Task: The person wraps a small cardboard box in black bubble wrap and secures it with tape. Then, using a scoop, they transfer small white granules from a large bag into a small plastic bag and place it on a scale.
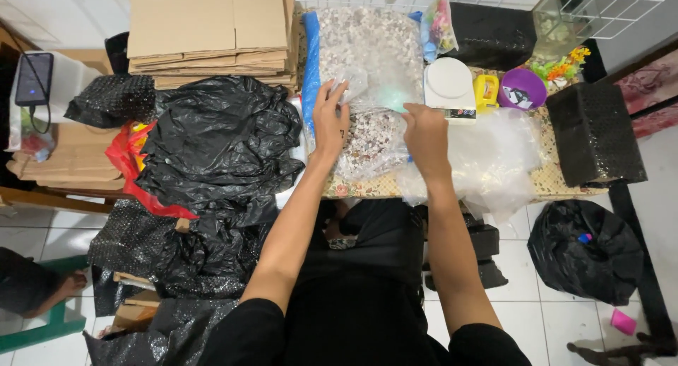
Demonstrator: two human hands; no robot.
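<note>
Black cloth over the person's lap fills the bottom of the view, and both bare forearms reach up from it to the counter [367, 188], a low surface with a patterned cover. On it lies a clear plastic bag [374, 76], crinkled and see-through, over a flat floral-patterned packet [371, 143]. The left hand [329, 119] rests flat on the bag's left side with fingers stretched upward and its grip wide open, pressing rather than pinching. The right hand [426, 134] sits just to the right, knuckles up, fingers curled down onto the plastic near a pale green patch; whether its grip has closed on the film I cannot tell. A white kitchen scale [449, 85] stands just beyond the right hand, with a small yellow object [485, 92] and a purple bowl [522, 89] beside it. More loose clear plastic [494, 161] spills off the counter's right part. Left of the hands a heap of black plastic bags [219, 147] covers that side, with a stack of flattened cardboard [212, 34] behind it. A black foam block [595, 133] lies at the counter's right end, and a black bin bag [585, 251] sits on the tiled floor below.
</note>
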